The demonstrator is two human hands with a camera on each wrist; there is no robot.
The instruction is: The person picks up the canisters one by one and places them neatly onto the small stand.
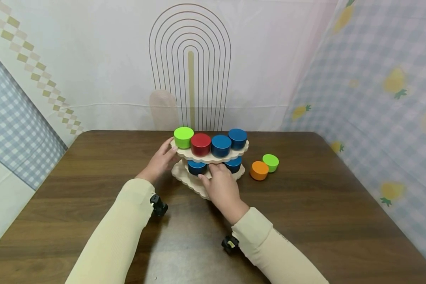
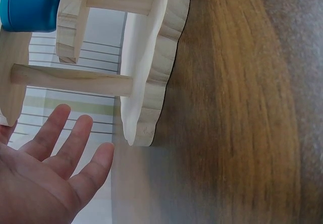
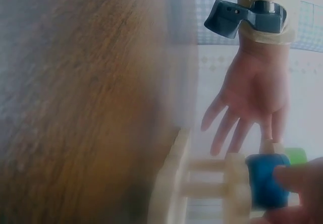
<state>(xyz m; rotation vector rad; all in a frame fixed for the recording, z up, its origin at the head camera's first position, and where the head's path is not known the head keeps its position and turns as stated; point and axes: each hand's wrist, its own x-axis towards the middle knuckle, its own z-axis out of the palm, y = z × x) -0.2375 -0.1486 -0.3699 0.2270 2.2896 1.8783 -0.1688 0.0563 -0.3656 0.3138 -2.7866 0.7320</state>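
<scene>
A pale wooden stand (image 1: 189,181) with scalloped tiers joined by pegs bears coloured cylinders. On its top tier (image 1: 211,159) sit a green cylinder (image 1: 183,137), a red cylinder (image 1: 200,144) and two blue ones (image 1: 221,146). My left hand (image 1: 160,161) touches the top tier's left edge beside the green cylinder; its other fingers (image 2: 75,146) spread out straight in the left wrist view. Under the top tier, my right hand (image 1: 223,187) pinches the left blue cylinder (image 3: 267,181), its thumb across the front. Another blue cylinder (image 1: 234,164) stands to its right, partly hidden.
Right of the stand, an orange cylinder (image 1: 259,170) and a second green cylinder (image 1: 271,162) rest close together on the dark wooden table (image 1: 305,205). A patterned cloth (image 1: 262,79) hangs behind the table's far edge, and checked cloth (image 1: 376,118) hangs on the right.
</scene>
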